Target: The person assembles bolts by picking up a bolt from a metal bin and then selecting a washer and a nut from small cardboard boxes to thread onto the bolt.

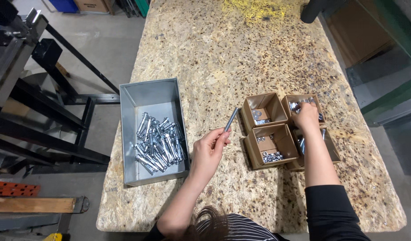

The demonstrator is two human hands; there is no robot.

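Reaching into the far-right cardboard box (299, 101), the right hand (306, 117) hides most of what's inside; its fingers curl down out of sight, so can't tell if they grip anything. Box nearest it on the right (330, 149) is mostly covered by the forearm, contents hard to make out beyond a bit of metal. Left hand (208, 151) is pinched narrow, thumb & fingertips holding the lower end of a slim metal sleeve (231, 119), which points up and away, tilted, above the chipboard table (241, 53). Two other cardboard boxes w/ small silver nuts & washers: back-left (263, 111), front-left (270, 145). Grey metal bin (147, 96) left of the hand holds a heap of anchor bolts (159, 143). Table's far end is cut off.
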